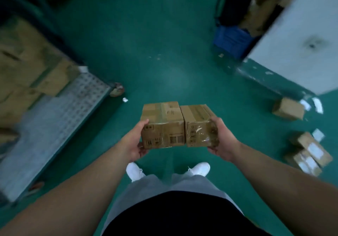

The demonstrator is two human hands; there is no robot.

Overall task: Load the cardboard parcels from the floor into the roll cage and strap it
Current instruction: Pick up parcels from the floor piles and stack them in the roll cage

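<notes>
Your left hand [135,143] grips the left parcel [162,125], right hand [222,139] the right parcel [198,126] (sides touching). The roll cage [60,118] sits left.

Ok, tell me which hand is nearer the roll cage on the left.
Left. The left hand grips the left parcel on the side toward the roll cage; the right hand grips the right parcel, with both parcels between it and the cage.

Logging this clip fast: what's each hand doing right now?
Left hand: grips the left parcel by its outer side.
Right hand: grips the right parcel by its outer side.
</notes>
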